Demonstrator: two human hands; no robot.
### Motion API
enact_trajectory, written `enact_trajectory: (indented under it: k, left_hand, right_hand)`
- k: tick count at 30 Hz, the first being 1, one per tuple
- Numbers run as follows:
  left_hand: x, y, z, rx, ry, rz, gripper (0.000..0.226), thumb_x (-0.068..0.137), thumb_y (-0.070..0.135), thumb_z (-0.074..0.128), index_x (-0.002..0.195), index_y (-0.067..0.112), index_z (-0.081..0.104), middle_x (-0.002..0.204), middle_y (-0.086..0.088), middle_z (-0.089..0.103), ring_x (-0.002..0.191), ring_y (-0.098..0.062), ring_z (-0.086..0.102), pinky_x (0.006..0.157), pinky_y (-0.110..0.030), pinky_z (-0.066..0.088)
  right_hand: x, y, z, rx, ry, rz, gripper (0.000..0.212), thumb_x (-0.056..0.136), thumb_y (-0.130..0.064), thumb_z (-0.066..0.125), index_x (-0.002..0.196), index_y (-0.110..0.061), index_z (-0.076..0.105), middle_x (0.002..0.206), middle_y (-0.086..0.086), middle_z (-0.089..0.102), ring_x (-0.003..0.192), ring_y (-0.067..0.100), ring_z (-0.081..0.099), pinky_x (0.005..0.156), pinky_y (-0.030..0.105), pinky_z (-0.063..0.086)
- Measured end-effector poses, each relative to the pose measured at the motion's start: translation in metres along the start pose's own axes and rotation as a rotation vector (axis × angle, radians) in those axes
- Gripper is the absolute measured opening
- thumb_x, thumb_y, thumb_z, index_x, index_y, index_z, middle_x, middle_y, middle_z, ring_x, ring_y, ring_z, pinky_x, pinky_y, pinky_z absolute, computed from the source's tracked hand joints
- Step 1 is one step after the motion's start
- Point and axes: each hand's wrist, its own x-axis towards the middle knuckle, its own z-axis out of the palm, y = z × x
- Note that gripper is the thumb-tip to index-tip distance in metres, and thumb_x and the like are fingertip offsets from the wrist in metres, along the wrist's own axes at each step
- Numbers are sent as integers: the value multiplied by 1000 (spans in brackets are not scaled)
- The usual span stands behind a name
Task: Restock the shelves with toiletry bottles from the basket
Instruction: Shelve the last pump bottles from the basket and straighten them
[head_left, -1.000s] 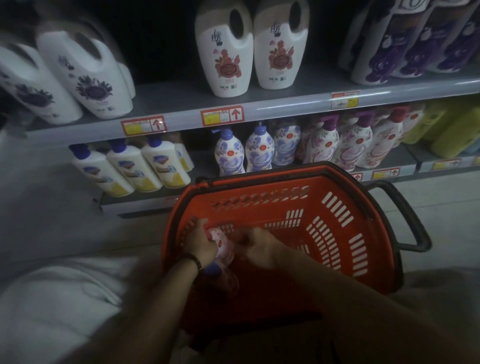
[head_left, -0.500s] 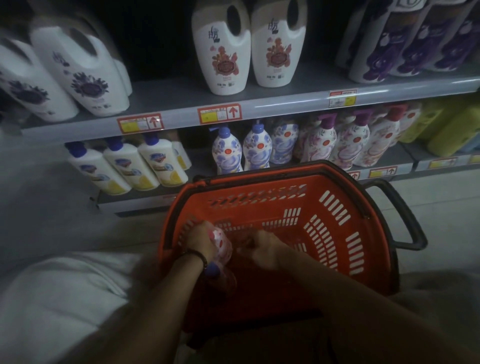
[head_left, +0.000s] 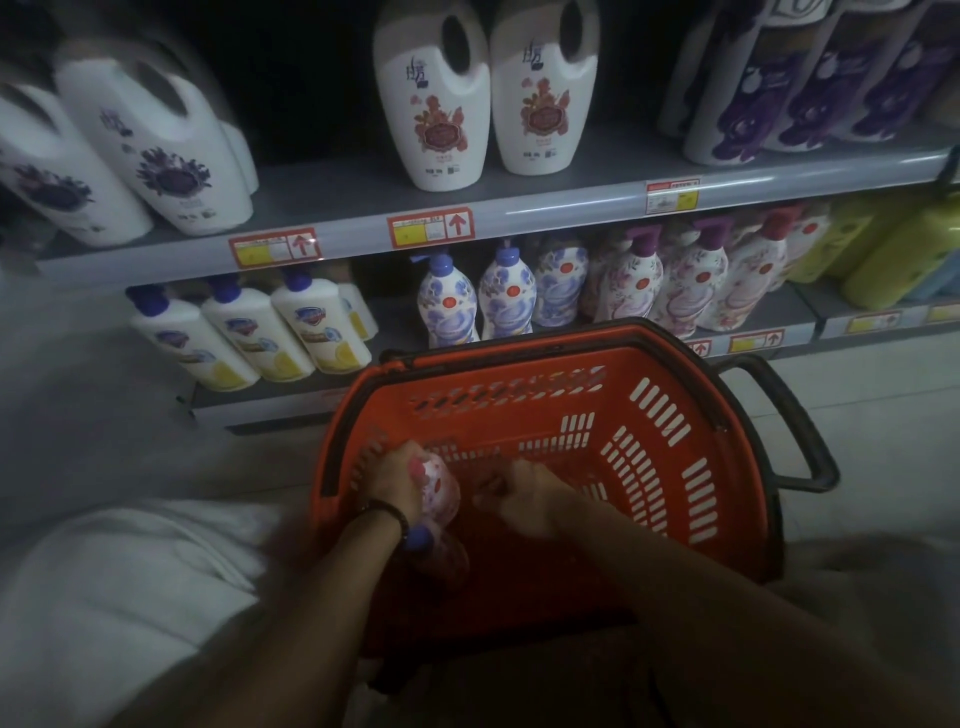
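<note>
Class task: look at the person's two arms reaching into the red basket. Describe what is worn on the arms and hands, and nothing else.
Both forearms are bare; no sleeves, gloves or rings show. The left hand has a dark beaded band round its wrist. The right hand and its wrist carry nothing. The picture is dim, so finer details cannot be told.

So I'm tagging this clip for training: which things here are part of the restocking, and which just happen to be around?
Part of the job:
- red basket
- flowered bottle held by the left hand
- right hand, reaching into the basket
- lower shelf with matching flowered bottles

Just around:
- big white jugs on the upper shelf
- green bottles
- price tags
</note>
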Motion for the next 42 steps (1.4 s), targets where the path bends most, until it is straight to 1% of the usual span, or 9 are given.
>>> enact_trajectory:
  k: [3, 7, 12, 14, 18, 23, 28, 36, 42]
  left_hand:
    - [2, -7, 4, -85, 12, -21, 46, 80, 16, 64, 86, 61, 56, 108, -2, 68, 98, -24, 69, 85, -43, 60]
    - [-13, 11, -10, -105, 13, -35, 56, 88, 1, 68, 88, 55, 55, 102, -4, 71, 95, -23, 71, 81, -40, 61]
    - [-42, 54, -42, -86, 8, 32, 18, 95, 12, 60, 86, 26, 66, 80, 10, 67, 87, -17, 73, 58, -15, 48]
    - [-45, 60, -45, -51, 31, 59, 15, 92, 18, 66, 88, 33, 66, 80, 14, 67, 82, -10, 70, 64, -22, 52]
    - [-51, 76, -52, 81, 40, 196, 32, 90, 13, 74, 103, 40, 62, 92, 2, 73, 92, -26, 68, 80, -37, 57]
    - [-53, 96, -58, 67, 40, 296, 24, 93, 11, 76, 106, 29, 69, 103, -6, 78, 99, -28, 71, 75, -27, 44]
    - [-65, 118, -66, 61, 26, 367, 26, 90, 12, 80, 103, 31, 68, 108, 3, 77, 102, -20, 70, 78, -21, 37]
    - [-88, 160, -73, 26, -4, 499, 26, 86, 13, 83, 96, 32, 68, 105, 5, 76, 104, -21, 68, 90, -36, 51]
    - [-102, 183, -74, 35, -10, 535, 27, 86, 12, 83, 94, 32, 68, 99, 8, 75, 96, -14, 66, 81, -27, 43]
  right_hand:
    - [0, -1, -2, -22, -3, 10, 21, 101, -25, 69, 118, -20, 79, 114, 0, 78, 93, 4, 62, 59, -1, 33]
    - [-2, -2, -5, -33, -21, 39, 24, 102, -29, 65, 122, -22, 77, 101, -5, 71, 96, 9, 63, 77, 17, 40]
    - [-2, -5, -8, -93, -52, 71, 31, 104, -32, 63, 130, -21, 72, 129, 4, 74, 119, 21, 68, 89, 23, 48]
    - [-1, -6, -8, -142, -63, 82, 34, 103, -34, 64, 132, -20, 72, 131, 7, 73, 123, 25, 67, 98, 28, 52]
    - [5, 0, -5, -124, -2, 112, 37, 91, -38, 76, 122, -18, 74, 120, 6, 77, 113, 24, 71, 87, 27, 53]
    - [9, 3, -12, -133, 28, 133, 57, 78, -52, 86, 125, -22, 72, 118, 0, 77, 106, 17, 73, 82, 22, 50]
    - [6, 4, -17, -189, 61, 160, 92, 76, -49, 91, 147, -12, 45, 138, 8, 58, 129, 28, 59, 105, 37, 52]
    - [-7, 14, -24, -47, 225, 137, 93, 53, -34, 102, 126, -20, 45, 126, 10, 62, 116, 27, 63, 86, 30, 49]
    - [-23, 23, -28, 62, 370, 16, 94, 45, -35, 103, 118, -26, 45, 117, 2, 65, 107, 25, 66, 84, 43, 60]
